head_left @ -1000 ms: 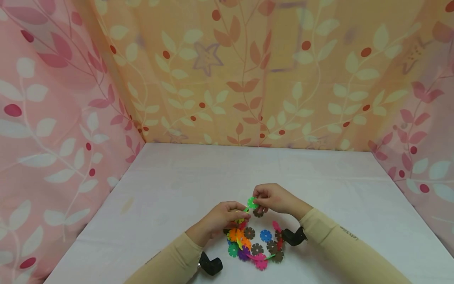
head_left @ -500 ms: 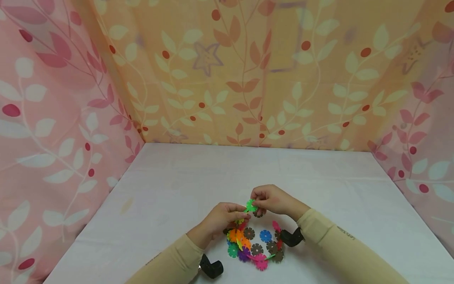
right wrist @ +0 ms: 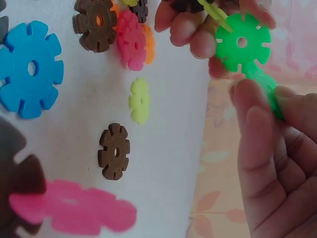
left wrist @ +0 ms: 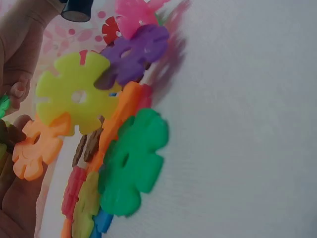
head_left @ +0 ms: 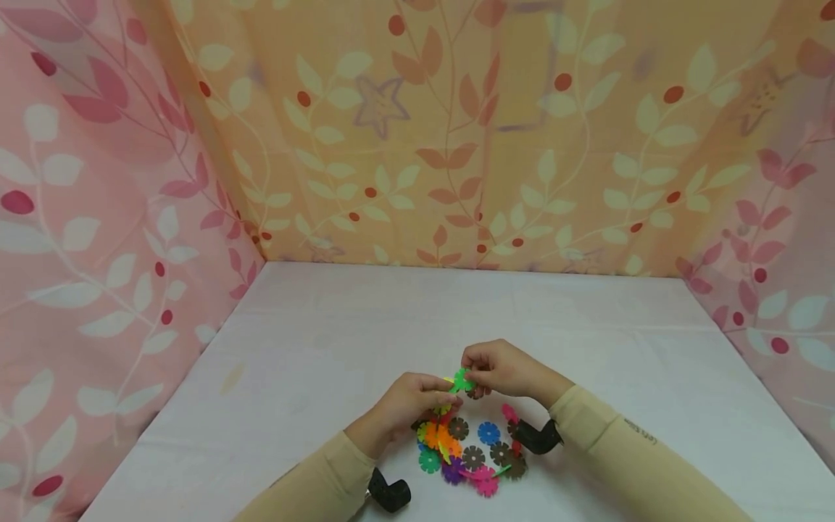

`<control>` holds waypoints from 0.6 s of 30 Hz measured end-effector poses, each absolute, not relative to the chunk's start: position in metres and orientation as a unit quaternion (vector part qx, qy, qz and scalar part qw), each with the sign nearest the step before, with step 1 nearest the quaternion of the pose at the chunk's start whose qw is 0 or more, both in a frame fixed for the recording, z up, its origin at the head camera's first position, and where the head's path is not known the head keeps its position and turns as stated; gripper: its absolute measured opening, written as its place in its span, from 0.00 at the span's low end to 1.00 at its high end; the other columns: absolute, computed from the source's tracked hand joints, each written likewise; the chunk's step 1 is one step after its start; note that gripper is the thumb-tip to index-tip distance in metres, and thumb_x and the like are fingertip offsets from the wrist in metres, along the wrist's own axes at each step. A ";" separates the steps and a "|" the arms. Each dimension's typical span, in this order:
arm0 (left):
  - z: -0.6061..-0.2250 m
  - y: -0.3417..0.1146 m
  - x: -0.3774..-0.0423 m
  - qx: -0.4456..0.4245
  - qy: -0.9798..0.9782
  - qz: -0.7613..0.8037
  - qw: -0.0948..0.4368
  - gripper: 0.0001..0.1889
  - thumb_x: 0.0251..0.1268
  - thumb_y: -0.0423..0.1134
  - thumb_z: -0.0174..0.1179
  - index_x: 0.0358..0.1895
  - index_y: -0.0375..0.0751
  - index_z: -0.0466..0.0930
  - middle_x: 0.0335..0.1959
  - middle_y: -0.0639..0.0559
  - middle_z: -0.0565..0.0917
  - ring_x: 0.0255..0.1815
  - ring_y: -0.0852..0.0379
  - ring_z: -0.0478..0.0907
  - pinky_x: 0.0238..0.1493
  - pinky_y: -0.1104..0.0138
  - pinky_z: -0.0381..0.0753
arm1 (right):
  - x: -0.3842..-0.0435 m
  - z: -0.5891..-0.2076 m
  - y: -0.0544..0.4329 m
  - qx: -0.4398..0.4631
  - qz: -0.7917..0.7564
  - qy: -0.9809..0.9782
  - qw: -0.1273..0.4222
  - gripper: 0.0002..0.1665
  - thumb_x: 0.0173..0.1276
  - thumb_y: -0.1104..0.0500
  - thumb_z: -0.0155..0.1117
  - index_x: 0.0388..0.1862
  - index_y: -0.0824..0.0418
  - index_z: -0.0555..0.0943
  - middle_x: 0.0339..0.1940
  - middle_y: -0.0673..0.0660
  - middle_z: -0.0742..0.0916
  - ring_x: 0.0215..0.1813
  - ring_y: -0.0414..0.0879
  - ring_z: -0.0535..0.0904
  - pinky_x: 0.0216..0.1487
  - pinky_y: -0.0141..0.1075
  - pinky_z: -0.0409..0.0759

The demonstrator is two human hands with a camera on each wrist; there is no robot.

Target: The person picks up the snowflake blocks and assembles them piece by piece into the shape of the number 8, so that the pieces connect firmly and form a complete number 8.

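Note:
My left hand (head_left: 407, 401) holds the end of a chain of colorful notched plastic snowflake discs, including a bright green disc (right wrist: 242, 43). My right hand (head_left: 512, 368) pinches a second green disc (right wrist: 265, 89) between thumb and fingers. In the right wrist view the two green discs touch at their edges, at an angle to each other; how far they are slotted together is hard to tell. The left wrist view shows more of the chain: a yellow disc (left wrist: 77, 94), an orange disc (left wrist: 37, 148), a purple disc (left wrist: 133, 54) and a dark green disc (left wrist: 133, 163).
Loose on the white table (head_left: 313, 326) below the hands lie a blue disc (head_left: 488, 433), a brown disc (right wrist: 114, 151) and a small yellow disc (right wrist: 139, 100). The chain curves around the near side, with a pink disc (head_left: 485, 484). Patterned cloth (head_left: 450, 145) stands behind.
My right hand has shifted slightly left and down, bringing its green disc against the one at my left hand. The near part of the chain has slid slightly right.

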State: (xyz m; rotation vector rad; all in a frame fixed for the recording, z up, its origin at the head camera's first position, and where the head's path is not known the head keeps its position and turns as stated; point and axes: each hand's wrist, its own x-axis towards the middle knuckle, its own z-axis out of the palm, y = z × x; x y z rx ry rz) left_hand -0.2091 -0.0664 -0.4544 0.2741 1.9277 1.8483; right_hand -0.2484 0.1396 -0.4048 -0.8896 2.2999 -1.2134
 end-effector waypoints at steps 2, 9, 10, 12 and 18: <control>-0.454 -0.067 -0.209 0.097 0.701 0.669 0.226 0.17 0.61 0.40 0.59 0.47 0.30 0.80 0.37 0.44 0.85 0.40 0.52 0.82 0.42 0.62 0.80 | -0.248 -0.404 0.140 -0.317 -0.429 0.823 0.194 0.04 0.65 0.64 0.57 0.30 0.61 0.76 0.23 0.63 0.84 0.27 0.60 0.81 0.27 0.39 0.80; -0.451 -0.068 -0.208 0.109 0.701 0.669 0.220 0.17 0.61 0.39 0.58 0.50 0.31 0.78 0.39 0.41 0.84 0.42 0.53 0.82 0.43 0.61 0.80 | -0.253 -0.409 0.142 -0.308 -0.459 0.810 0.196 0.04 0.65 0.64 0.57 0.30 0.63 0.76 0.23 0.65 0.84 0.25 0.62 0.79 0.25 0.39 0.79; -0.451 -0.069 -0.208 0.110 0.702 0.668 0.220 0.17 0.61 0.39 0.58 0.50 0.31 0.78 0.39 0.41 0.84 0.42 0.53 0.82 0.43 0.61 0.80 | -0.254 -0.411 0.142 -0.308 -0.463 0.808 0.196 0.04 0.65 0.64 0.57 0.31 0.63 0.76 0.23 0.65 0.83 0.25 0.62 0.79 0.25 0.39 0.79; -0.451 -0.069 -0.208 0.111 0.705 0.665 0.220 0.17 0.61 0.39 0.59 0.50 0.31 0.78 0.39 0.42 0.84 0.42 0.54 0.82 0.43 0.60 0.80 | -0.256 -0.412 0.143 -0.309 -0.460 0.813 0.179 0.04 0.66 0.63 0.57 0.31 0.63 0.76 0.23 0.65 0.83 0.25 0.61 0.79 0.25 0.39 0.79; -0.453 -0.073 -0.208 0.099 0.714 0.657 0.222 0.17 0.60 0.40 0.60 0.48 0.31 0.79 0.39 0.44 0.85 0.42 0.53 0.81 0.43 0.60 0.80 | -0.260 -0.414 0.151 -0.249 -0.426 0.866 0.083 0.04 0.65 0.62 0.58 0.29 0.57 0.76 0.21 0.56 0.83 0.26 0.55 0.80 0.25 0.40 0.79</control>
